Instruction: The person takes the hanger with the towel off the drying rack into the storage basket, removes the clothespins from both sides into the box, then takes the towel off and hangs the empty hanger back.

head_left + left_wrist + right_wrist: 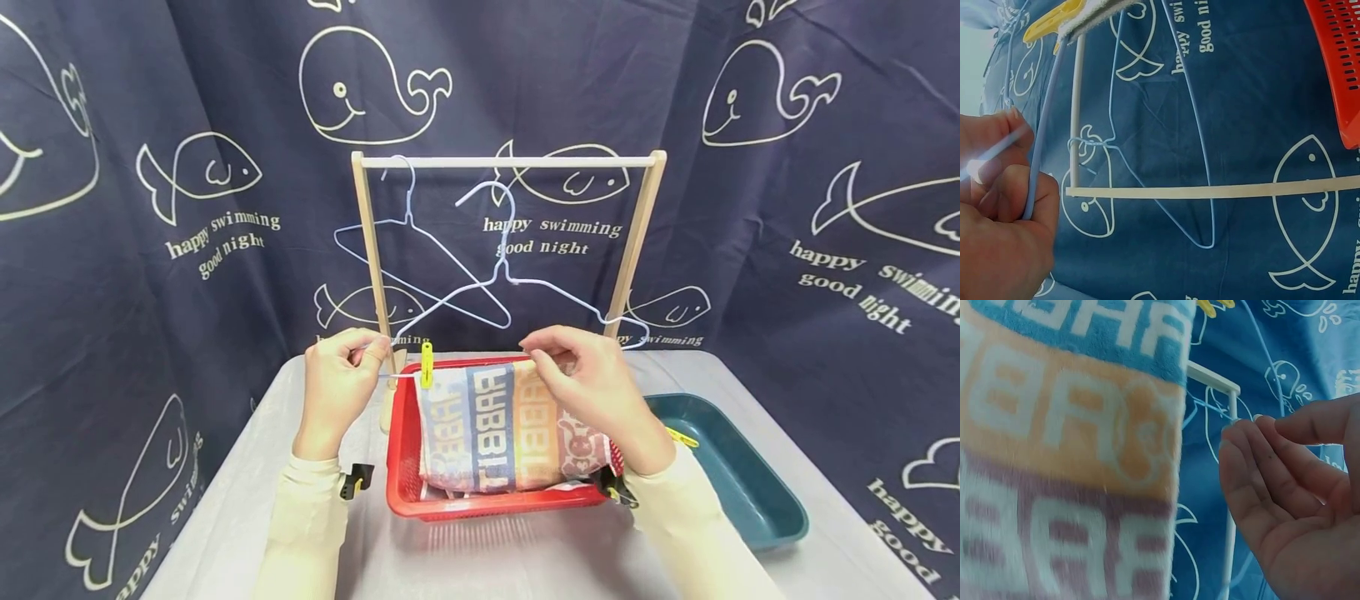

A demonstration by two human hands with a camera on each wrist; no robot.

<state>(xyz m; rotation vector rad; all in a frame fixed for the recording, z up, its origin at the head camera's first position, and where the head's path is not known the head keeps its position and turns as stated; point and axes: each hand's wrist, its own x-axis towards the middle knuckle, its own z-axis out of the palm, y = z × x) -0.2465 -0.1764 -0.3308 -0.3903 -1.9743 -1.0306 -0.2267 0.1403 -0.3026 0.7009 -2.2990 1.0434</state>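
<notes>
- Your left hand [341, 392] is gripping 1 end of a pale blue hanger [502, 268], the fingers curling round the wire.
- Your right hand [592, 392] is hovering near the top edge of the striped towel [491, 425], its fingers bending loosely in an open pose; you cannot tell whether the fingertips are touching wire.
- The striped towel is hanging along the hanger's bottom bar and over the red basket [517, 505], its lettering showing "RABBIT" in reverse.
- 1 yellow clip [427, 367] is pinching the towel's top left corner.
- Past your right wrist, the teal tray [750, 475] is sitting just beside the basket, and another yellow clip [682, 438] is showing by its near left side.
- Behind your work, the wooden rack [510, 162] is standing upright, with a 2nd hanger [408, 218] hooking over its white rail.
- The pale table [517, 558] is carrying the basket and tray.
- Farthest out, a dark blue curtain [465, 100] is surrounding you with whale and fish outlines.
</notes>
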